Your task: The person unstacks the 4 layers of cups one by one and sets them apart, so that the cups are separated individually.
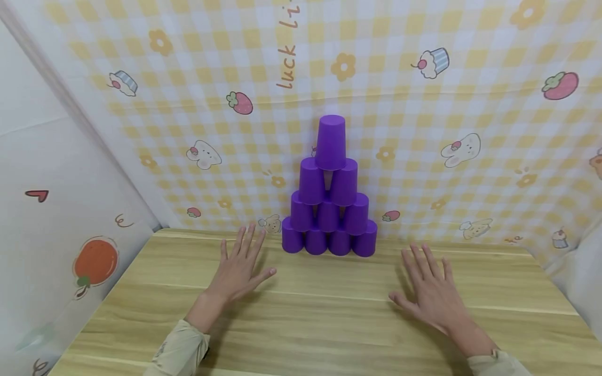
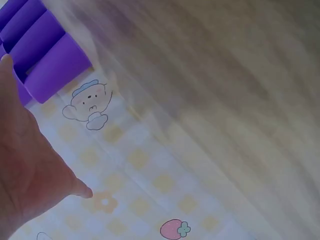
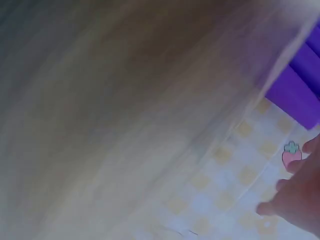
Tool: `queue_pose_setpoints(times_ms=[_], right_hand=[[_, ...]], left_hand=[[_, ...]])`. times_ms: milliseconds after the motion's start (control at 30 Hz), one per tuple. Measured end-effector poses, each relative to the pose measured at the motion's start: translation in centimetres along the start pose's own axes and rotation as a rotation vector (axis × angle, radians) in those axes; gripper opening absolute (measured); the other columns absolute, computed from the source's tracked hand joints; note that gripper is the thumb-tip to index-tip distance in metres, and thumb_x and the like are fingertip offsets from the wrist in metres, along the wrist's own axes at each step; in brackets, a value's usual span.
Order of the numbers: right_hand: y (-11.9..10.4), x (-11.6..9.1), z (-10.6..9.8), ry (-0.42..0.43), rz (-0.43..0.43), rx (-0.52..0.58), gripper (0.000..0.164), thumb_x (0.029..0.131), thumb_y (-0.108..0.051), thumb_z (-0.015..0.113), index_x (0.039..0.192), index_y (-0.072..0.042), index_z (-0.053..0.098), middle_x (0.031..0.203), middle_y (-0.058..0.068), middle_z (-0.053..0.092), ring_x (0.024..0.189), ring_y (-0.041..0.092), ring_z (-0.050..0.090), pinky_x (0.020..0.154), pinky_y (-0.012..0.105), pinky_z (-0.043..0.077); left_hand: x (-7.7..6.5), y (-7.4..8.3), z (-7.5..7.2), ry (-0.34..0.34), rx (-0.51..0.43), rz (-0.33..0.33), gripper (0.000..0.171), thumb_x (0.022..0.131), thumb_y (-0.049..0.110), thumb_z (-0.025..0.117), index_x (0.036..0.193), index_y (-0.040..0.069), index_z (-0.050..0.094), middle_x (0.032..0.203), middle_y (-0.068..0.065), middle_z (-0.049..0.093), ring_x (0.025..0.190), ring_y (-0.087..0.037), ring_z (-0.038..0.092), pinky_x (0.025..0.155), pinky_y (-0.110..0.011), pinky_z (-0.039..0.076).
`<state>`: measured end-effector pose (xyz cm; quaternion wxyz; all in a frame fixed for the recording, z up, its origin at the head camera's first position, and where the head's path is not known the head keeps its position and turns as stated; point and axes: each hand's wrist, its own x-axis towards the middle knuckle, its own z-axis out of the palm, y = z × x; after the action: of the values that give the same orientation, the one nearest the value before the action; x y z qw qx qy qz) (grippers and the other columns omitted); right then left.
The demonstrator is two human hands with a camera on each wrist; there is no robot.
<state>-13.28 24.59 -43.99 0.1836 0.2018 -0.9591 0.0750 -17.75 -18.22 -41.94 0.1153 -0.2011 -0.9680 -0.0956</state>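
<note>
Purple cups (image 1: 328, 214) stand upside down in a four-tier pyramid at the back of the table, a single cup (image 1: 331, 143) on top. To the left of the stack is my left hand (image 1: 237, 274), its fingers spread and straight, holding nothing. My right hand (image 1: 432, 297) lies on the other side, also with spread fingers and nothing in it. Both hands are apart from the cups. Part of the bottom row shows at the upper left of the left wrist view as purple cups (image 2: 57, 67), and at the right edge of the right wrist view as cups (image 3: 295, 95).
The wooden table (image 1: 320, 324) reaches back to a yellow checked cloth (image 1: 400, 120) printed with strawberries, flowers and cupcakes, hanging close behind the pyramid. A white printed cloth (image 1: 61, 172) hangs along the left side.
</note>
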Motion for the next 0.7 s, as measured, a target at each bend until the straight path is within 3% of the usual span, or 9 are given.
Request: queue_pose_setpoints(times_ms=[167, 333, 467, 567, 700], right_hand=[[-0.6, 0.5, -0.7, -0.077, 0.214, 0.399, 0.083, 0.092, -0.042, 0.052, 0.149, -0.006, 0.003, 0.152, 0.022, 0.004, 0.138, 0.039, 0.000, 0.103, 0.067, 0.006], [-0.7, 1.1, -1.4, -0.076, 0.409, 0.796, 0.068, 0.100, -0.036, 0.038, 0.150, -0.012, -0.002, 0.151, 0.025, 0.003, 0.134, 0.048, 0.008, 0.101, 0.068, 0.012], [-1.1, 1.9, -1.2, 0.023, 0.517, 1.070, 0.061, 0.102, -0.035, 0.027, 0.148, -0.002, 0.004, 0.150, 0.024, 0.012, 0.134, 0.043, 0.016, 0.106, 0.059, 0.019], [-1.4, 2.5, -0.6, 0.142, 0.617, 1.233, 0.058, 0.103, -0.036, 0.025, 0.145, 0.003, 0.014, 0.143, 0.016, 0.029, 0.132, 0.031, 0.029, 0.108, 0.045, 0.025], [-1.7, 3.0, 0.9, 0.336, 0.784, 1.365, 0.048, 0.102, -0.037, 0.032, 0.134, -0.002, 0.035, 0.122, 0.000, 0.051, 0.114, 0.015, 0.050, 0.100, 0.026, 0.039]], left_hand=[[0.3, 0.2, -0.8, 0.009, -0.016, 0.052, 0.088, 0.087, 0.060, 0.049, 0.151, 0.017, 0.007, 0.154, -0.012, -0.007, 0.139, -0.028, -0.009, 0.105, -0.065, -0.001], [0.8, 0.7, -2.0, 0.059, -0.008, 0.100, 0.089, 0.086, 0.059, 0.051, 0.151, 0.020, 0.004, 0.155, -0.006, -0.011, 0.140, -0.025, -0.010, 0.106, -0.064, 0.001], [1.1, 1.1, -3.1, 0.122, -0.022, 0.142, 0.088, 0.086, 0.057, 0.053, 0.151, 0.018, 0.007, 0.155, -0.006, -0.005, 0.140, -0.024, -0.007, 0.106, -0.063, 0.005], [1.3, 1.6, -4.0, 0.157, -0.067, 0.170, 0.085, 0.086, 0.055, 0.055, 0.150, 0.018, 0.012, 0.155, -0.007, -0.001, 0.140, -0.024, -0.003, 0.106, -0.063, 0.008], [1.7, 2.4, -5.2, 0.204, -0.161, 0.177, 0.081, 0.088, 0.051, 0.056, 0.149, 0.015, 0.017, 0.155, -0.008, 0.007, 0.140, -0.028, 0.006, 0.107, -0.060, 0.014]])
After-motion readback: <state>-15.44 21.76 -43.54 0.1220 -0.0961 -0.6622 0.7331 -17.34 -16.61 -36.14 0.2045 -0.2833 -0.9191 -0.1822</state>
